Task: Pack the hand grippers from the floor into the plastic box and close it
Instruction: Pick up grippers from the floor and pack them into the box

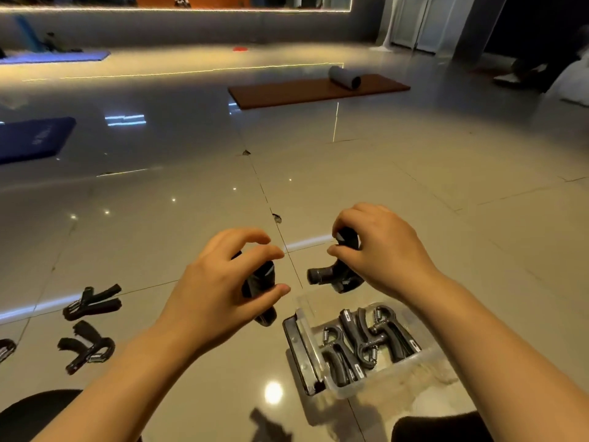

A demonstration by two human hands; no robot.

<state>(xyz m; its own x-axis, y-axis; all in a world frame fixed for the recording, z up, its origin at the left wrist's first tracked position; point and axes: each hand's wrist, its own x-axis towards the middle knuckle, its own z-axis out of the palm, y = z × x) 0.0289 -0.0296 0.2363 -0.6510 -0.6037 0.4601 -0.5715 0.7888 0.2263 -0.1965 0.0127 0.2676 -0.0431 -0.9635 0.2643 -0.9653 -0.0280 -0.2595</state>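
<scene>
My left hand (pixel 220 282) grips a black hand gripper (pixel 259 291) above the floor, just left of the clear plastic box (pixel 392 382). My right hand (pixel 379 247) holds another black hand gripper (pixel 338 272) over the box's far edge. Several black hand grippers (pixel 366 339) lie inside the box. The box's lid (pixel 299 355) leans against its left side. Two more hand grippers (pixel 92 303) (pixel 87 346) lie on the tiled floor to the left, and part of a third (pixel 6 347) shows at the left edge.
A brown mat (pixel 318 90) with a rolled grey mat (pixel 344 77) lies farther out on the glossy floor. Blue mats (pixel 32 138) are at the left. My knees (pixel 439 425) frame the bottom corners. A dark shape (pixel 267 425) lies on the floor at the bottom.
</scene>
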